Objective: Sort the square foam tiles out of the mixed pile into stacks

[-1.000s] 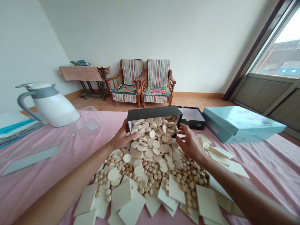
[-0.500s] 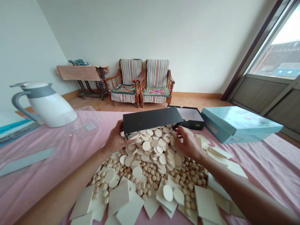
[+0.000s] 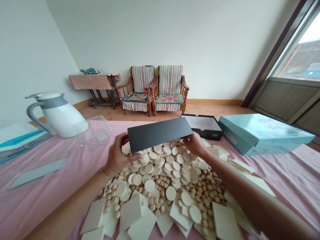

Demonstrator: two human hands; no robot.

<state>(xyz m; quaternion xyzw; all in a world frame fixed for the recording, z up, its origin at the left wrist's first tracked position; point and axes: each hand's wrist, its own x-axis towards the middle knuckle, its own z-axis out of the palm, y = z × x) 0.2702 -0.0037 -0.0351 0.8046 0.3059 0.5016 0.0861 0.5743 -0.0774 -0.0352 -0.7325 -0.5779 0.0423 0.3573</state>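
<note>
as my left hand (image 3: 116, 157) and right hand (image 3: 196, 144), clamping the black box (image 3: 160, 133), tip further, wooden discs (image 3: 176, 166) empty toward the table's (image 3: 290, 170) near edge.

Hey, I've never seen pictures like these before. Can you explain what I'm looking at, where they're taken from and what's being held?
Of course. There is no machine here, just a person's two bare hands. Every picture comes from one camera worn on that person's head, looking forward and down, so you see roughly what they see.

The left hand and right hand hold a black box, tilted, one at each end. Below it, on a pink cloth, lie a heap of pale round discs, many small rounded blocks and flat square tiles.

Farther back stand an open black tray and a light blue box on the right, and a white and grey jug on the left.
</note>
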